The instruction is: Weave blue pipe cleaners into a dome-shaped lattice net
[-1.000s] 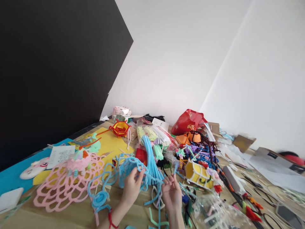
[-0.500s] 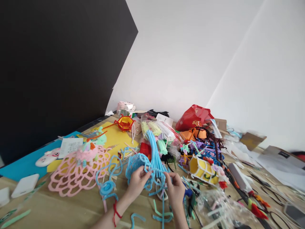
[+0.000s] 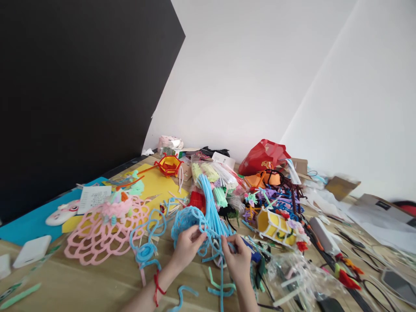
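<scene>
Left hand's (image 3: 190,246) grip pinches the rounded light-blue fuzzy-stem mesh (image 3: 186,220) at its 12 o'clock; right hand (image 3: 236,255) pinches a slim blue fuzzy strand (image 3: 214,234), mesh's 4 o'clock. I'd go light, so loops don't flatten.

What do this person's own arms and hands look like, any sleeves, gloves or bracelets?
The left grip and right grip are bare human hands, ungloved. No sleeves show on the visible forearms. A thin red cord bracelet with loose ends circles the left wrist.
</scene>
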Available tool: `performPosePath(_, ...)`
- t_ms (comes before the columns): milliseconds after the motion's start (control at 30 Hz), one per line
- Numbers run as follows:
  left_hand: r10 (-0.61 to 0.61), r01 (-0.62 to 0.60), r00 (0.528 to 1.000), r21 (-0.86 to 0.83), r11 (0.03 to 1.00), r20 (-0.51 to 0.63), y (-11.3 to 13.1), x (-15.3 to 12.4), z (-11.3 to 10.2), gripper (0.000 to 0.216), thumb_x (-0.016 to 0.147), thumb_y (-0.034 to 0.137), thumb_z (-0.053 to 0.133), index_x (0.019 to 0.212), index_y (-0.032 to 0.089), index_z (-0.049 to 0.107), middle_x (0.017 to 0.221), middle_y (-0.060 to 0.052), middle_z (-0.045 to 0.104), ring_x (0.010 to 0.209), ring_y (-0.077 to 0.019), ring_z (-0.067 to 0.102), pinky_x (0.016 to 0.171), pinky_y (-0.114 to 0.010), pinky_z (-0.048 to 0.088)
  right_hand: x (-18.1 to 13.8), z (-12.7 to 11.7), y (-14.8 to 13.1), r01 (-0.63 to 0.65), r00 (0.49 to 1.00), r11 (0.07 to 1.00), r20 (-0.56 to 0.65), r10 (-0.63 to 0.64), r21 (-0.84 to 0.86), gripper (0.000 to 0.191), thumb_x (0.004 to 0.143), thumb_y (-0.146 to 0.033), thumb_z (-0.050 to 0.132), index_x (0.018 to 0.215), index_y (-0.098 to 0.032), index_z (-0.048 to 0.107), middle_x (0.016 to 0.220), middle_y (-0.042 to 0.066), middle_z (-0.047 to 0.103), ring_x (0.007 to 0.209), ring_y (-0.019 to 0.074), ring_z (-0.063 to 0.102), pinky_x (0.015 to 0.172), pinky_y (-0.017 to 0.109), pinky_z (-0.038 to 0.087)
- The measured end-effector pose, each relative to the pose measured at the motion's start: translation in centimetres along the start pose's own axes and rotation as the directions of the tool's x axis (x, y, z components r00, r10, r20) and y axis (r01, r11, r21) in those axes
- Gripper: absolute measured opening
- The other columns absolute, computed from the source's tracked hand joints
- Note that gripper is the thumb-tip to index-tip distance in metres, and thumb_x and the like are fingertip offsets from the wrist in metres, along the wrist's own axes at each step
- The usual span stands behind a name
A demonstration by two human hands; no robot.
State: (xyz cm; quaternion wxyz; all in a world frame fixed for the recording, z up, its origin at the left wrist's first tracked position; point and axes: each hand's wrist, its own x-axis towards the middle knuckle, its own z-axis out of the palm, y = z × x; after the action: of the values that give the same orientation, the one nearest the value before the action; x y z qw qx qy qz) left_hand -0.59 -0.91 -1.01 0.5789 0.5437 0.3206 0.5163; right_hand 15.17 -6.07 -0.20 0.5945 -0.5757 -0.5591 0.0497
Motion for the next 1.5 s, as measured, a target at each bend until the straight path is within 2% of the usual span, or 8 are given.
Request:
performPosePath(233, 0.092, -0.106, 0.992, 0.169, 0.98, 0.084, 0.5, -0.5, 0.1, 0.02, 0.074, 0.032, 0.063, 0.088, 0.018, 0.068, 0.086, -0.007, 0.07, 0.08, -0.0216, 0.066, 0.073, -0.03, 0.053, 0.1, 0.9, -0.5, -0.252, 0.965, 0.928, 0.003, 0.262, 0.274, 0.031, 0.07, -0.045, 0.068, 0.062, -0.017, 0.057, 0.051, -0.004, 0.048, 0.047, 0.01, 0.042, 0.044, 0.022, 0.035)
performPosePath(567, 0.191, -0.211, 0.978, 0.389, 0.897, 0.089, 1.4, 0.0, -0.6, 0.021, 0.076, 0.035, 0.06, 0.065, 0.02, 0.071, 0.066, -0.004, 0.065, 0.066, -0.0179, 0.059, 0.062, -0.025, 0.047, 0.3, 1.1, -0.9, -0.471, 0.871, 0.656, 0.195, 0.451, 0.59, 0.03, 0.067, -0.044, 0.07, 0.068, -0.017, 0.059, 0.048, -0.005, 0.05, 0.041, 0.0093, 0.042, 0.044, 0.023, 0.034)
performPosePath(700, 0.14, -0.165, 0.985, 0.3, 0.939, 0.101, 1.3, -0.1, -0.6, 0.02, 0.075, 0.036, 0.062, 0.079, 0.019, 0.072, 0.08, -0.006, 0.069, 0.078, -0.02, 0.062, 0.069, -0.027, 0.049, 0.5, 1.1, -1.0, -0.512, 0.84, 0.471, 0.303, 0.45, 0.718, 0.025, 0.066, -0.039, 0.072, 0.072, -0.018, 0.06, 0.055, -0.005, 0.052, 0.042, 0.0072, 0.039, 0.043, 0.022, 0.033)
performPosePath(900, -0.099, 0.102, 0.995, -0.079, 0.992, 0.031, 0.6, 0.2, -0.3, 0.034, 0.07, 0.044, 0.067, 0.087, 0.015, 0.069, 0.085, -0.008, 0.071, 0.086, -0.0249, 0.065, 0.072, -0.035, 0.055, -0.1, 0.6, -2.1, -0.559, 0.823, 0.219, 0.503, 0.264, 0.8, 0.02, 0.067, -0.033, 0.072, 0.07, -0.02, 0.057, 0.05, -0.007, 0.047, 0.044, 0.0077, 0.037, 0.046, 0.021, 0.033)
performPosePath(1033, -0.199, 0.191, 0.98, -0.296, 0.936, 0.003, 0.6, 0.5, -0.4, 0.038, 0.07, 0.047, 0.068, 0.09, 0.014, 0.069, 0.097, -0.012, 0.071, 0.098, -0.0281, 0.063, 0.079, -0.039, 0.054, -0.6, 0.5, -2.7, -0.564, 0.822, 0.284, 0.558, 0.111, 0.775, 0.024, 0.065, -0.037, 0.074, 0.063, -0.02, 0.057, 0.044, -0.005, 0.05, 0.046, 0.0118, 0.045, 0.049, 0.024, 0.036)
performPosePath(1133, -0.222, 0.208, 0.975, -0.392, 0.896, 0.01, 0.8, 0.4, -0.5, 0.038, 0.069, 0.046, 0.07, 0.091, 0.015, 0.069, 0.103, -0.013, 0.07, 0.102, -0.0289, 0.062, 0.083, -0.04, 0.053, -0.9, 1.0, -2.7, -0.618, 0.768, 0.363, 0.634, 0.09, 0.697, 0.024, 0.065, -0.037, 0.076, 0.066, -0.019, 0.061, 0.047, -0.002, 0.059, 0.045, 0.0115, 0.049, 0.052, 0.024, 0.038)
performPosePath(1333, -0.25, 0.211, 0.966, -0.358, 0.91, -0.067, -0.7, 0.4, -0.6, 0.06, 0.054, 0.023, 0.083, 0.11, 0.02, 0.063, 0.116, -0.012, 0.065, 0.103, -0.0289, 0.063, 0.088, -0.041, 0.051, -1.4, 2.1, -1.9, -0.698, 0.659, 0.38, 0.752, 0.007, 0.607, 0.022, 0.064, -0.028, 0.079, 0.079, -0.015, 0.07, 0.06, 0.002, 0.07, 0.053, 0.0122, 0.061, 0.054, 0.022, 0.043)
performPosePath(1500, -0.254, 0.213, 0.966, -0.4, 0.892, -0.05, -2.8, 0.9, -0.8, 0.06, 0.055, 0.024, 0.081, 0.112, 0.018, 0.062, 0.117, -0.013, 0.065, 0.095, -0.029, 0.066, 0.085, -0.044, 0.052, -1.4, 1.8, -1.9, -0.713, 0.581, 0.467, 0.814, -0.025, 0.523, 0.015, 0.065, -0.021, 0.078, 0.077, -0.015, 0.072, 0.063, 0.002, 0.071, 0.062, 0.0138, 0.066, 0.063, 0.023, 0.048)
